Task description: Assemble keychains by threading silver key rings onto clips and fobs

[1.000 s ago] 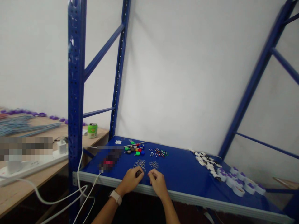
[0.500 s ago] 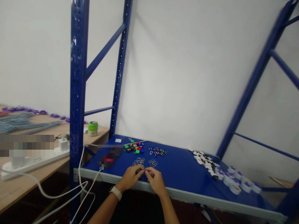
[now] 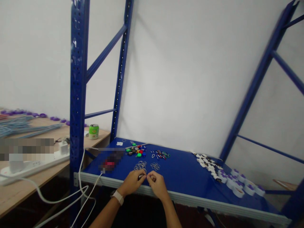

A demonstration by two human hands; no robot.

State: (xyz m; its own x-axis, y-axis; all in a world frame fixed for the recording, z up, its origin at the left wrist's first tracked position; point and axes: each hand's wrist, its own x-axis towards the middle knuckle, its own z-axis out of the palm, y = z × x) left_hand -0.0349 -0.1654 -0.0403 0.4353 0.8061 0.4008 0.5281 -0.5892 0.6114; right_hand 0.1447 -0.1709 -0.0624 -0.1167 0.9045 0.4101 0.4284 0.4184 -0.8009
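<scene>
Both my hands rest at the front edge of the blue shelf (image 3: 185,177). My left hand (image 3: 132,183), with a watch on its wrist, pinches a small dark tag (image 3: 141,176). My right hand (image 3: 156,184) is closed with its fingertips meeting the left hand's at that tag; what it grips is too small to name. Just beyond my fingers lie two clusters of metal key rings (image 3: 141,165). Further back are several coloured tags (image 3: 137,151) and small coloured clips (image 3: 161,155).
White and purple round pieces (image 3: 228,179) line the shelf's right side. A blurred dark object (image 3: 111,161) lies at its left. Blue uprights (image 3: 77,95) frame the shelf. A wooden table to the left holds a power strip (image 3: 35,164), a green can (image 3: 93,131), and white cables hanging down.
My two hands, a little apart a second ago, have come together so that their fingertips meet at the dark tag. The view has shifted slightly.
</scene>
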